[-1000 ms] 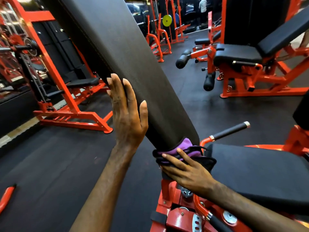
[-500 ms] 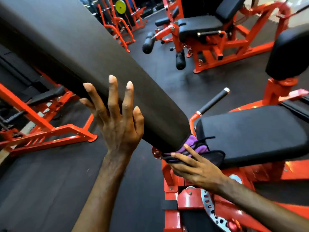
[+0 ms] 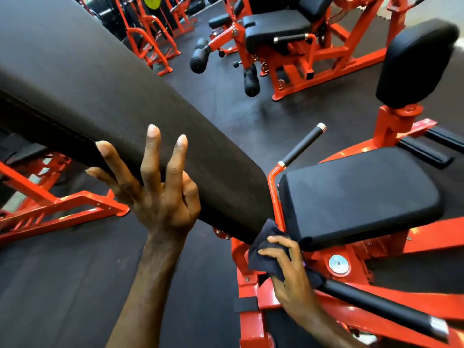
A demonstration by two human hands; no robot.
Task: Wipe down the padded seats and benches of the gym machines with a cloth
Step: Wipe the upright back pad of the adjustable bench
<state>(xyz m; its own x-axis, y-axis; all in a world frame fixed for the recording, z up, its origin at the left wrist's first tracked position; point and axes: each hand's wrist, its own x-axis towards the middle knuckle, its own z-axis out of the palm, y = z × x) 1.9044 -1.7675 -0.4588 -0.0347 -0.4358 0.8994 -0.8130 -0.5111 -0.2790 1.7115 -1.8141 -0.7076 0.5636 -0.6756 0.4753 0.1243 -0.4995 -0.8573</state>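
A long black padded backrest (image 3: 105, 96) slants from the upper left down to the machine's hinge. My left hand (image 3: 158, 194) rests against its near edge, fingers spread and straight. Beside the backrest's lower end lies the black padded seat (image 3: 356, 194) on an orange frame. My right hand (image 3: 288, 267) grips a dark cloth (image 3: 263, 249) bunched at the gap between the backrest's lower end and the seat. Part of the cloth is hidden under my fingers.
An orange handle with a black grip (image 3: 301, 144) rises beside the seat. A black roller pad (image 3: 414, 61) stands at the right. Another orange machine with a black seat (image 3: 273, 28) stands beyond, on the dark rubber floor (image 3: 62, 285). A second black grip bar (image 3: 381, 307) runs near my right wrist.
My right hand has dropped below the backrest's end and bunched the cloth, hiding its purple side. My left fingers have spread wider on the pad. The view has tilted further down.
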